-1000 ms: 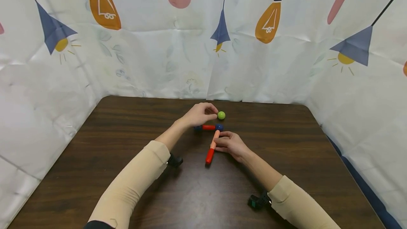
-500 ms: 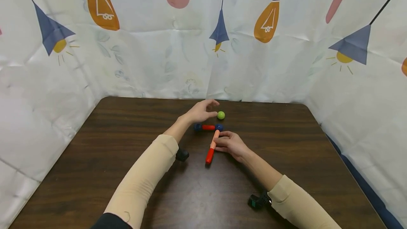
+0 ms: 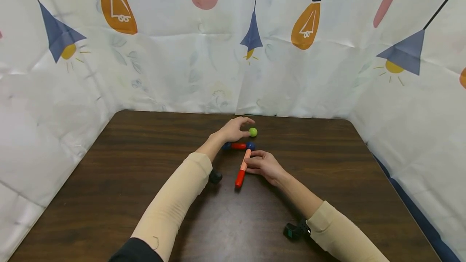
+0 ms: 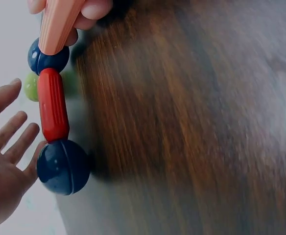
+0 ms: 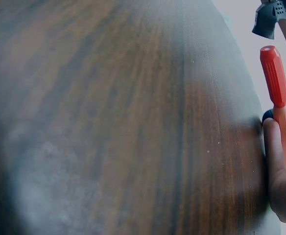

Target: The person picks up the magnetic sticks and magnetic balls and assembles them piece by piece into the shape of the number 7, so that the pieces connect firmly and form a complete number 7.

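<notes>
My left hand [image 3: 234, 129] reaches over the far part of the table, thumb and fingers spread around a small green ball [image 3: 253, 132]. The thumb tip is at the ball's left side; I cannot tell if it touches. Nearer stands a red ribbed rod [image 4: 54, 105] between two dark blue balls, one [image 4: 63, 167] at its left end, the other [image 3: 250, 146] at its right. With thumb and fingers, my right hand [image 3: 267, 167] holds a peach rod [image 3: 246, 157] next to the right blue ball. A longer red piece [image 5: 274, 76] continues from the peach rod's near end.
The pieces lie on a dark wood-grain table [image 3: 145, 181]. Behind it and at both sides hangs a white patterned curtain [image 3: 164, 72]. Black cameras sit on both wrists, the right one [image 3: 293, 231] close to the tabletop.
My left hand lifted and spread its fingers, then moved slightly right and down around the green ball. My right hand and the rods stayed in place.
</notes>
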`<state>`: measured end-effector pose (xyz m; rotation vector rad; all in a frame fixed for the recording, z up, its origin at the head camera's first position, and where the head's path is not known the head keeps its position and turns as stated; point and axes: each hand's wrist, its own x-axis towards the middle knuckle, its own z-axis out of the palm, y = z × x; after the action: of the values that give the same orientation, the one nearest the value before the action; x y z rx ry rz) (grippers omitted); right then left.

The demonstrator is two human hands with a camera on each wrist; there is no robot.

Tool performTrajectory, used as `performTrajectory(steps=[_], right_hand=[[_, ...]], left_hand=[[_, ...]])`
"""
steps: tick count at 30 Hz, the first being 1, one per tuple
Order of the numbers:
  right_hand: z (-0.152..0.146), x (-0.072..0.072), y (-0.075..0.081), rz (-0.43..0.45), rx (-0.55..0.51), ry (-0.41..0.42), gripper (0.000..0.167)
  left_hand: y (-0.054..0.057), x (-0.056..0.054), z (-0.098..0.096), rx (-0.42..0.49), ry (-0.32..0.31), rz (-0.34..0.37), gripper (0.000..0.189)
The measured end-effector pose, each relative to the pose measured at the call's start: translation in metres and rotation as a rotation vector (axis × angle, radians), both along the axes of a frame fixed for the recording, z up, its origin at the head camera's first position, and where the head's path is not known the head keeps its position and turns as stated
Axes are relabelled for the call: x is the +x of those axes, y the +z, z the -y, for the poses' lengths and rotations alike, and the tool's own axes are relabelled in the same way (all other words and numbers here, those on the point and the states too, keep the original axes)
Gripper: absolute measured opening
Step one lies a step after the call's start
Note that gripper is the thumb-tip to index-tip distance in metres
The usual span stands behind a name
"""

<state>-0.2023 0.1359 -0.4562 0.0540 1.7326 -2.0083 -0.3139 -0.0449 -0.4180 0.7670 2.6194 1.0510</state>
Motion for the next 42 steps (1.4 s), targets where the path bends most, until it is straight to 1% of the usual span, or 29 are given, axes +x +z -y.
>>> performTrajectory(steps=[6, 9, 13, 15, 18, 20, 22, 28, 32, 39, 42], right_hand=[[0.001, 0.000, -0.001, -0.003, -0.006, 0.007, 0.049], [0.000, 0.000, -0.001, -0.003, -0.005, 0.007, 0.049], [0.001, 0.000, 0.000, 0.002, -0.003, -0.001, 0.048], [0.001, 0.000, 0.000, -0.002, -0.001, -0.001, 0.047], [0.000, -0.001, 0.000, -0.005, -0.002, -0.001, 0.047], [0.000, -0.001, 0.000, -0.009, 0.000, 0.003, 0.047], [0.000, 0.000, -0.001, -0.006, -0.002, 0.004, 0.048], [0.001, 0.002, -0.001, -0.008, -0.013, 0.002, 0.052], [0.001, 0.002, -0.001, -0.011, -0.022, 0.002, 0.053], [0.000, 0.001, -0.001, -0.014, -0.020, 0.001, 0.048], [0.000, 0.001, -0.001, -0.014, -0.009, -0.002, 0.049]], left_hand=[[-0.006, -0.004, 0.000, 0.001, 0.016, 0.047, 0.047], [-0.008, -0.005, 0.000, 0.002, 0.004, 0.062, 0.047], [-0.009, -0.007, -0.001, 0.001, -0.029, 0.073, 0.048], [-0.010, -0.007, -0.001, -0.029, -0.049, 0.072, 0.050], [-0.011, -0.007, -0.001, -0.108, -0.067, 0.049, 0.051], [-0.012, -0.007, -0.001, -0.154, -0.065, 0.026, 0.051], [-0.013, -0.007, -0.003, -0.166, -0.054, 0.008, 0.050], [-0.016, -0.007, -0.007, -0.137, 0.005, -0.016, 0.043], [-0.017, -0.006, -0.008, -0.111, 0.037, -0.015, 0.039], [-0.016, -0.006, -0.007, -0.089, 0.014, 0.000, 0.035], [-0.016, -0.005, -0.005, -0.086, 0.022, 0.011, 0.035]])
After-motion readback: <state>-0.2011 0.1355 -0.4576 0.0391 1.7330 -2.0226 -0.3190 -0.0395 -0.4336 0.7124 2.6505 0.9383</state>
